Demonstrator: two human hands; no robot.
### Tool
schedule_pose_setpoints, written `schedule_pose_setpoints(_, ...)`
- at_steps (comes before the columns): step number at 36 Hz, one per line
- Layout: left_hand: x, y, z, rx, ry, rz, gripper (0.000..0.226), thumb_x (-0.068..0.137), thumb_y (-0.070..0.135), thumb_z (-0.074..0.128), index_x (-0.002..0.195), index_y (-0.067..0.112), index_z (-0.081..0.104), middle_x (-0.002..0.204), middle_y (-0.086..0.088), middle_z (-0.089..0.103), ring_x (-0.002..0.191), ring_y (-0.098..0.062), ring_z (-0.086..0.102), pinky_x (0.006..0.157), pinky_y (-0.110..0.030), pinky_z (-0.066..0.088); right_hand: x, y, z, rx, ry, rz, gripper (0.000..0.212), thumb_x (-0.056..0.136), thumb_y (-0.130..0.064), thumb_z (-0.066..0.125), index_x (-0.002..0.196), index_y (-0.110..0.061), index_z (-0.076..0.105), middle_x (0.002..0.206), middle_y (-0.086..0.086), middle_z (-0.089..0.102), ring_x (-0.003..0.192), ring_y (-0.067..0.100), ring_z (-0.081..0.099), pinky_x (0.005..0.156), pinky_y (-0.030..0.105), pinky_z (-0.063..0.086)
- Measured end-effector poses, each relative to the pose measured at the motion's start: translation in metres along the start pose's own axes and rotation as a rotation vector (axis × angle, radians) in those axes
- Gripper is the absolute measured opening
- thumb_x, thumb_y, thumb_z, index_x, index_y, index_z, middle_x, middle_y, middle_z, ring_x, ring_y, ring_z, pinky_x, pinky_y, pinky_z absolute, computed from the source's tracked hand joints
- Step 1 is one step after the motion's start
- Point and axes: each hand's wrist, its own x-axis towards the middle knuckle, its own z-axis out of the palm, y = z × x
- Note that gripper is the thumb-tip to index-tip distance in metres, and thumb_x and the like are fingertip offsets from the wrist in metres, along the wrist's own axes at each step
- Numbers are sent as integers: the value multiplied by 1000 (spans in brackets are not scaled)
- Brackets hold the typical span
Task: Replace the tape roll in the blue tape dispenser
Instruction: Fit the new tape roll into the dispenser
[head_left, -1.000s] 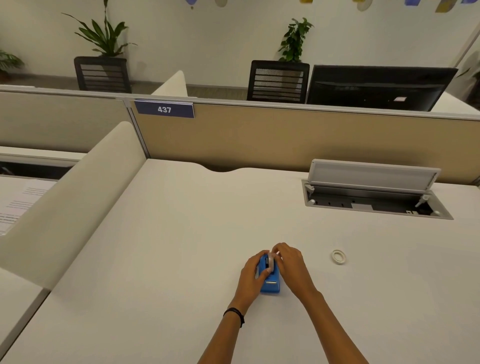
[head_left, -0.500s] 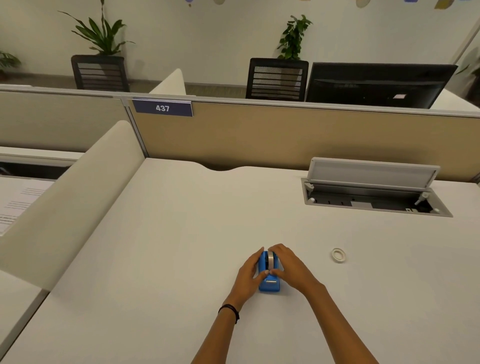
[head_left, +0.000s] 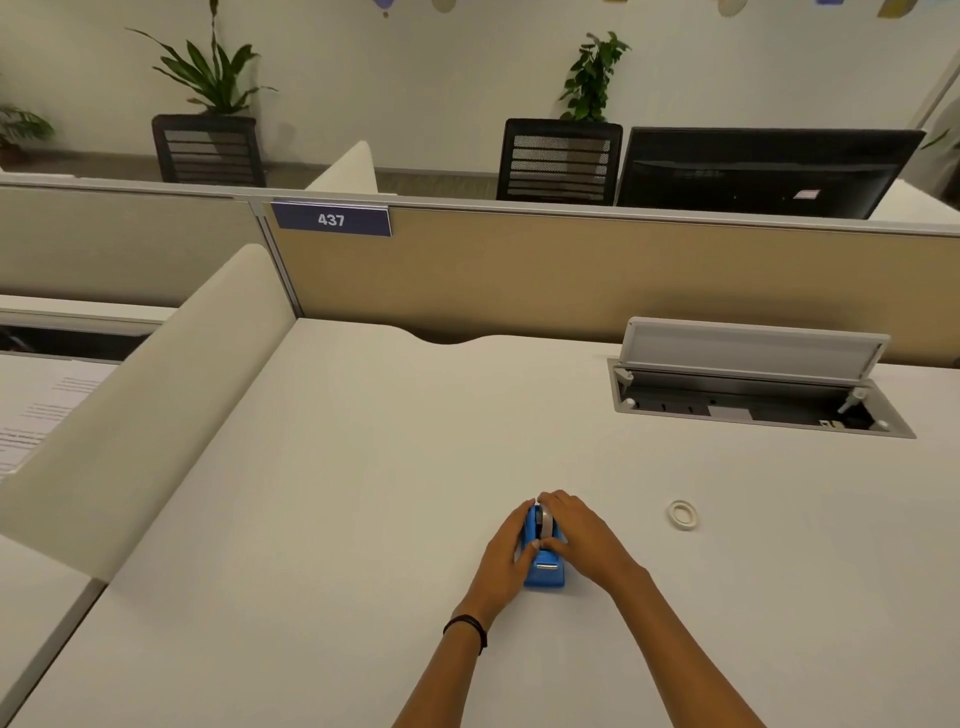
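The blue tape dispenser (head_left: 544, 569) stands on the white desk (head_left: 363, 493), its cutter end toward me. A tape roll (head_left: 545, 521) sits in its cradle, mostly hidden between my hands. My left hand (head_left: 508, 556) wraps the dispenser's left side. My right hand (head_left: 582, 535) covers the right side, with its thumb pressed on the tape just behind the cutter. A small whitish ring, an empty or thin tape roll (head_left: 682, 515), lies flat on the desk to the right, apart from my hands.
An open cable hatch (head_left: 753, 400) with its lid raised is set into the desk at the back right. A rounded white divider (head_left: 156, 395) borders the left side. A tan partition (head_left: 571, 275) closes the back.
The tape roll has gone down from above the dispenser into its cradle. My right hand lowered with it and its thumb now presses near the cutter. My left hand stayed on the dispenser.
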Motion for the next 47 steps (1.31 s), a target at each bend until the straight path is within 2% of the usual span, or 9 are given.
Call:
schedule_pose_setpoints(3,-1,2,-1,39,-23,-28,51,94,32,43,139,22,23,137,15,30,125,0,32,91,8,24,-1,0,-4,21,-25,4,45,87,-23,58,126,-13,39,127,6,49,112,22,46,94,30,40)
schedule_pose_setpoints(5,-1,1,-1,49,-24,-29,49,95,22,43,140,21,23,137,15,30,125,0,32,91,8,24,-1,1,-6,33,-44,3,46,87,-22,58,127,-14,38,129,6,49,114,21,46,95,31,40)
schedule_pose_setpoints(12,-1,3,-1,65,-37,-22,50,95,23,43,141,19,23,138,15,30,126,0,32,94,6,24,-2,-1,-12,85,-67,15,35,86,-20,58,117,-13,44,118,8,55,103,22,53,89,32,44)
schedule_pose_setpoints(18,-2,6,-1,66,-53,-37,51,95,26,41,141,22,21,140,15,27,129,-2,31,108,-18,25,-1,1,-17,170,-67,5,32,84,-18,60,112,-16,46,113,6,58,98,21,55,90,36,47)
schedule_pose_setpoints(23,-4,7,0,84,-61,-36,49,94,34,40,136,37,16,142,17,26,130,-2,31,110,-24,27,-2,1,-24,211,-58,41,38,86,-18,60,120,-11,45,120,7,56,107,22,54,94,34,44)
schedule_pose_setpoints(31,-4,10,-1,-47,-18,-66,47,95,26,42,140,23,28,143,8,37,130,-10,39,111,-27,32,-10,2,-12,216,-43,91,57,87,-21,58,136,-16,31,144,5,37,131,21,35,107,31,28)
schedule_pose_setpoints(37,3,27,-3,-189,78,-107,39,94,29,42,132,20,44,135,3,49,123,-12,46,106,-28,37,-13,-1,-7,275,61,24,49,81,-17,67,125,-21,45,121,3,46,112,18,46,97,27,41)
schedule_pose_setpoints(40,6,30,-4,-200,90,-94,35,93,26,46,127,19,49,131,1,53,121,-13,50,103,-26,40,-13,-3,-9,343,78,15,46,79,-14,68,120,-22,49,110,2,48,99,13,49,81,12,43)
schedule_pose_setpoints(47,9,38,-11,-220,109,-31,22,91,20,53,111,24,58,102,14,63,93,6,62,72,-4,47,-12,-5,-21,533,115,4,45,78,-7,69,116,-24,52,107,1,55,90,13,57,68,12,50)
